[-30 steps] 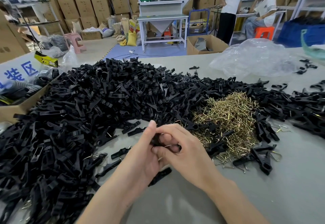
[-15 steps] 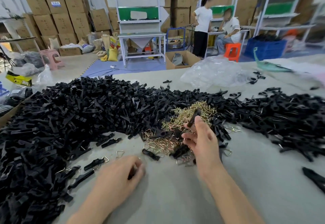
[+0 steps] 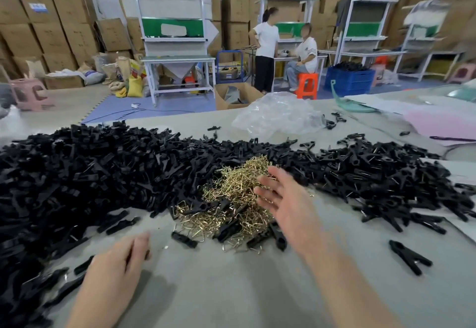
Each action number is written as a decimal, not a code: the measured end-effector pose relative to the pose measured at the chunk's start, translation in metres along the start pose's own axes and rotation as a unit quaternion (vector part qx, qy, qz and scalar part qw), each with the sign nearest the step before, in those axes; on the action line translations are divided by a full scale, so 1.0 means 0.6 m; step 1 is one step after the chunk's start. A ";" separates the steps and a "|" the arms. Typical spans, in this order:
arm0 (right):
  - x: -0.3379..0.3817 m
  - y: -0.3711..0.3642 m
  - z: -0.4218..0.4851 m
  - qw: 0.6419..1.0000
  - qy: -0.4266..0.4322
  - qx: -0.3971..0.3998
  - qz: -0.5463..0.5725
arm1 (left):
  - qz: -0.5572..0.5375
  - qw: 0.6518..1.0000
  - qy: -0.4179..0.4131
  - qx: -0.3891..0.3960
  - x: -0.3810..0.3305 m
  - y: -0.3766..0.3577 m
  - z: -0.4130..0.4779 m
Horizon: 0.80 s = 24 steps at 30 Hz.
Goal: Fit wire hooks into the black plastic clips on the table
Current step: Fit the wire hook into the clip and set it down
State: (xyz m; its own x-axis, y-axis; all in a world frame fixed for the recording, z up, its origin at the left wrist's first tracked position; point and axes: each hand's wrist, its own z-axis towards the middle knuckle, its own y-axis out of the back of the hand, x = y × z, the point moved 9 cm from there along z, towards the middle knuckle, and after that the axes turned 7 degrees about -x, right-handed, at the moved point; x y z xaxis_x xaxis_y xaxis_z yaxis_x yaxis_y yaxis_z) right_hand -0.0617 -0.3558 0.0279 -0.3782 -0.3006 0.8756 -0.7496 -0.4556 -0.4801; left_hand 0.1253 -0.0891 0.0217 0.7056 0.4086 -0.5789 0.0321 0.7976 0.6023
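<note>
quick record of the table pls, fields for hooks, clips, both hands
wire hooks: brass-coloured heap, middle of the table
black clips: big heaps left and right of the wire hooks
left hand: low over the table near side, blurred, grip unclear
right hand: open, fingers spread, over the wire hooks
clear plastic bag: crumpled, far side

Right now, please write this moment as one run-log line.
right hand: open, fingers spread over wire hooks | left hand: low at table beside black clips, hold unclear

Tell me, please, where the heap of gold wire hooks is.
In the head view, the heap of gold wire hooks lies centre frame amid black clips, by the right hand.
</note>
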 end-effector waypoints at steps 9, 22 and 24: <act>-0.156 -0.216 -0.086 0.926 0.147 0.135 -0.322 | 0.202 0.976 0.061 -0.056 0.072 0.100 0.023; -0.169 -0.235 -0.094 0.907 0.189 0.187 -0.326 | -0.084 0.987 0.133 -0.014 0.067 0.053 0.024; -0.182 -0.247 -0.102 0.912 0.143 0.232 -0.307 | -0.190 0.972 0.136 0.001 0.032 0.030 0.021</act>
State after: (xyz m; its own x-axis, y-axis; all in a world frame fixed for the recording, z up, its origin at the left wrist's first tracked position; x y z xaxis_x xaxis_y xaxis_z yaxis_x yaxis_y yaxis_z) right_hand 0.0571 -0.2040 0.0067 -0.1401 0.3313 0.9331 -0.5829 -0.7894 0.1927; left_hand 0.1482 -0.0722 0.0284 0.4298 0.1875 -0.8833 0.2552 0.9131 0.3180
